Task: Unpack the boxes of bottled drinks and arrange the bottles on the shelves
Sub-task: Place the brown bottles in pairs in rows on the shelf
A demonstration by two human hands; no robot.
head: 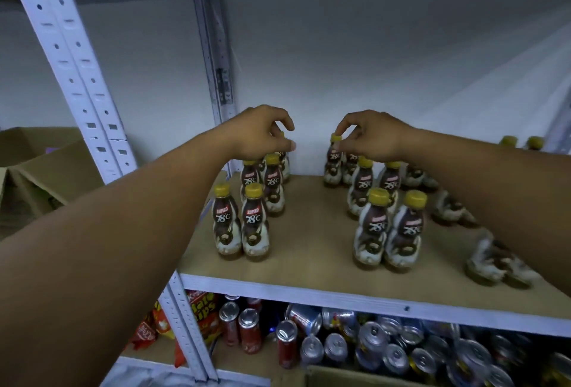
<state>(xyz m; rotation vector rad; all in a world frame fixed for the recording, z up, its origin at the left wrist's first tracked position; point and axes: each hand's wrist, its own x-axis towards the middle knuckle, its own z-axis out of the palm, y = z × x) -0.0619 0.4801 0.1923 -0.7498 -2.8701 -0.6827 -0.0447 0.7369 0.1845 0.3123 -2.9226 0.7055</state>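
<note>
- At the nearest edge, the rim of a brown cardboard carton shows below the lower shelf.
- On that lower shelf stand and lie many red and silver aluminium drink cans. Red and yellow snack bags sit to their left, behind the post.
- Above them, a tan wooden shelf board with a white metal front edge carries small brown-and-white coffee bottles with yellow caps, all upright.
- The left double row starts near the front edge with two bottles side by side and runs back toward the wall.
- The right double row stands well apart from it, with bare board between the two.
- Further right, more of the same bottles show blurred under the right forearm.
- Both bare forearms reach over the rows to their far ends.
- The left hand has its fingers curled down around the top of the far left bottle, whose cap is mostly hidden.
- The right hand pinches the yellow cap of the far right bottle between thumb and forefinger.
- At the far right, two more yellow caps peek above the forearm.
- A white perforated steel upright rises on the left, with open brown cardboard boxes beyond it.
- A plain white wall closes the back.
</note>
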